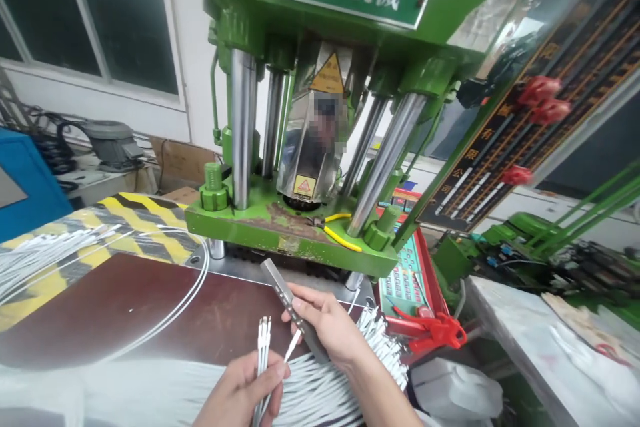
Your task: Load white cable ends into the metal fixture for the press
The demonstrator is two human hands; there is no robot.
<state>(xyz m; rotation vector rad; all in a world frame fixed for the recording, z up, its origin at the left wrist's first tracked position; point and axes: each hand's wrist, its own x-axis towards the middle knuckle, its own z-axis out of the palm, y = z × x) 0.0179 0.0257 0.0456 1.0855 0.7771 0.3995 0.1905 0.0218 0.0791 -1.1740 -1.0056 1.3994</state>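
**Hands at the green press, cables and metal bar**

Left hand (pixel 240 390) pinches a small bunch of white cable ends (pixel 263 340) upright between thumb and fingers, low over the brown worktop (pixel 125 307). Right hand (pixel 327 327) is closed around a flat grey metal bar (pixel 285 293), angled up toward the green press (pixel 300 227). One cable tip touches the bar's lower part. A heap of white cables (pixel 345 373) lies beneath both wrists.

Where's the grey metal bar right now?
Head view, low centre: the metal bar is in the right hand, slanting up-left over the brown table, just below the green press.
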